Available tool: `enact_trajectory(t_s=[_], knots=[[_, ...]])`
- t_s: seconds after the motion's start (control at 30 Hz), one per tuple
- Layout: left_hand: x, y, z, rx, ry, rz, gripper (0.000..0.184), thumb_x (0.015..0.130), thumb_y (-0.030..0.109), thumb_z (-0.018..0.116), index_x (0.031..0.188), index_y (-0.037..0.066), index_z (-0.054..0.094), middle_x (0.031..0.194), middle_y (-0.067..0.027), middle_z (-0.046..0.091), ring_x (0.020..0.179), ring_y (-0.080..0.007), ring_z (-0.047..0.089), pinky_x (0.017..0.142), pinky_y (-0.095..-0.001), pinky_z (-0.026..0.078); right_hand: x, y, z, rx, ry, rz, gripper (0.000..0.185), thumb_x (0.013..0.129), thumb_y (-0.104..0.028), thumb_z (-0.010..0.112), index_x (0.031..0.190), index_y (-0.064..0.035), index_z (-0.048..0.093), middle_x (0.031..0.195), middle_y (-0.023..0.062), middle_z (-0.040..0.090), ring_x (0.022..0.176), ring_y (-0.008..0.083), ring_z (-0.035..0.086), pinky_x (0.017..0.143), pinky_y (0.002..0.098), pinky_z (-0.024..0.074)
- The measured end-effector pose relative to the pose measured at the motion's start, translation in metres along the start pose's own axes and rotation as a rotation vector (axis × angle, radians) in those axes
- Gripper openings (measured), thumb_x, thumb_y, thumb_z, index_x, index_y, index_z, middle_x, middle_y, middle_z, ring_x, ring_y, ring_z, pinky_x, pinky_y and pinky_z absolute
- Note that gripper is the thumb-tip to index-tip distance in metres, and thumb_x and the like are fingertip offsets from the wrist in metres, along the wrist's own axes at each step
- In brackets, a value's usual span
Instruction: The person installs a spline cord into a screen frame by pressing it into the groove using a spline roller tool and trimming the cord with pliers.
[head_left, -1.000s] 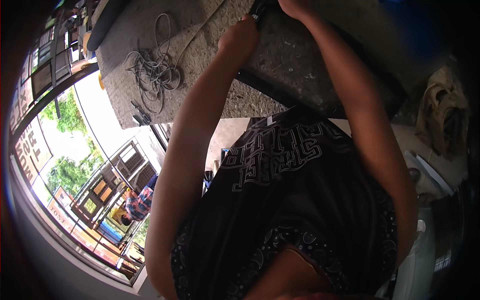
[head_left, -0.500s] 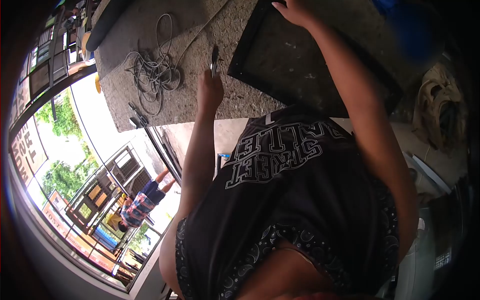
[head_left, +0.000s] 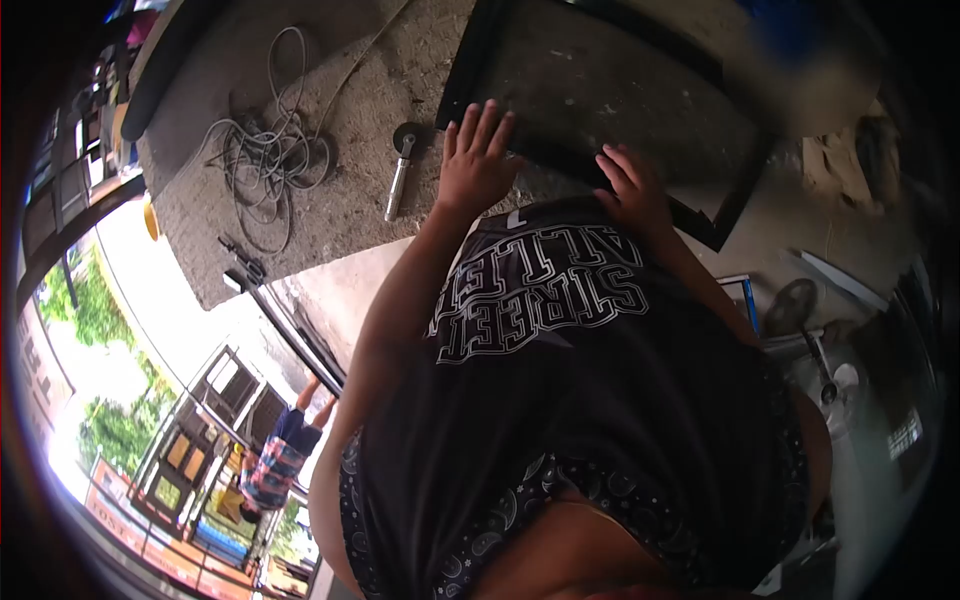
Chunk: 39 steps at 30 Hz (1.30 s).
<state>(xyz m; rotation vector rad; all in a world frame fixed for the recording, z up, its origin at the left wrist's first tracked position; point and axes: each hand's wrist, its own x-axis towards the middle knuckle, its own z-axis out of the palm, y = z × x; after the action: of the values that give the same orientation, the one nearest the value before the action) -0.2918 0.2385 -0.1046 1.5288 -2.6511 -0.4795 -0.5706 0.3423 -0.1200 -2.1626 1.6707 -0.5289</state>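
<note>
A black rectangular frame (head_left: 740, 205) lies on the worn grey tabletop (head_left: 365, 100). My left hand (head_left: 475, 170) rests with spread fingers by the frame's near left corner, holding nothing. Near the frame's near rail is my right hand (head_left: 635, 195), its fingers partly apart and nothing visible in it; whether it touches the rail is unclear. To the left of my left hand, a tool (head_left: 397, 185) with a silver handle and a dark round head lies on the tabletop.
Tangled grey cord (head_left: 270, 165) lies on the left part of the tabletop, with a dark tool (head_left: 243, 262) at its edge. A tan cloth-like item (head_left: 855, 165) is at the right. Beyond the opening at lower left stands another person (head_left: 275, 470).
The silver-handled tool has left my left hand and lies on the tabletop. Both hands have come to the frame's near side, and the frame has shifted in view, showing its near right corner.
</note>
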Motion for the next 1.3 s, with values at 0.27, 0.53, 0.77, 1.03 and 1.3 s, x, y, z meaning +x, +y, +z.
enact_trajectory(t_s=[0.27,0.53,0.77,1.03,1.3], knots=[[0.004,-0.023,0.018,0.077,-0.08,0.226,0.076,0.095,0.049,0.054,0.157,0.015,0.026,0.165,-0.0105,0.018,0.154,-0.0282,0.012,0.121,-0.0556,0.009,-0.045,-0.049,0.049,-0.387,0.074,0.417,0.069,0.09,-0.039,0.064,0.149,-0.0132,0.04,0.16,0.0029,0.032,0.148,0.023,0.028,0.11,0.0594,0.027],[-0.001,-0.039,0.01,0.079,-0.076,0.333,0.069,0.098,0.046,0.05,0.155,0.012,0.029,0.164,-0.0127,0.02,0.153,-0.0299,0.013,0.122,-0.0533,0.013,-0.037,-0.062,0.064,-0.408,0.166,0.51,0.067,0.093,-0.035,0.059,0.15,-0.0075,0.036,0.16,0.0087,0.029,0.149,0.0287,0.024,0.114,0.0619,0.0207],[-0.066,-0.103,-0.016,0.038,0.084,0.102,0.065,0.095,0.039,0.059,0.146,0.006,0.039,0.16,-0.0178,0.028,0.149,-0.0327,0.025,0.118,-0.0525,0.025,-0.035,-0.073,0.069,-0.333,0.318,0.484,0.06,0.092,-0.03,0.059,0.145,-0.0073,0.043,0.155,0.0132,0.035,0.147,0.0338,0.028,0.113,0.0624,0.0239],[-0.122,-0.162,-0.012,-0.018,0.155,-0.176,0.031,0.09,0.024,0.063,0.116,0.008,0.054,0.117,-0.0133,0.059,0.112,-0.0354,0.054,0.093,-0.0493,0.044,0.025,-0.11,0.086,-0.17,0.467,0.208,0.044,0.086,-0.024,0.067,0.126,-0.0092,0.057,0.135,0.0099,0.055,0.125,0.032,0.052,0.1,0.0494,0.0399],[-0.182,-0.194,-0.017,-0.022,0.232,-0.292,0.031,0.088,0.024,0.066,0.113,0.012,0.054,0.108,-0.011,0.058,0.105,-0.0334,0.054,0.087,-0.0496,0.042,0.127,-0.141,0.103,0.009,0.366,-0.115,0.034,0.083,-0.02,0.07,0.115,-0.0138,0.061,0.113,0.003,0.064,0.106,0.0262,0.06,0.094,0.0454,0.0359]])
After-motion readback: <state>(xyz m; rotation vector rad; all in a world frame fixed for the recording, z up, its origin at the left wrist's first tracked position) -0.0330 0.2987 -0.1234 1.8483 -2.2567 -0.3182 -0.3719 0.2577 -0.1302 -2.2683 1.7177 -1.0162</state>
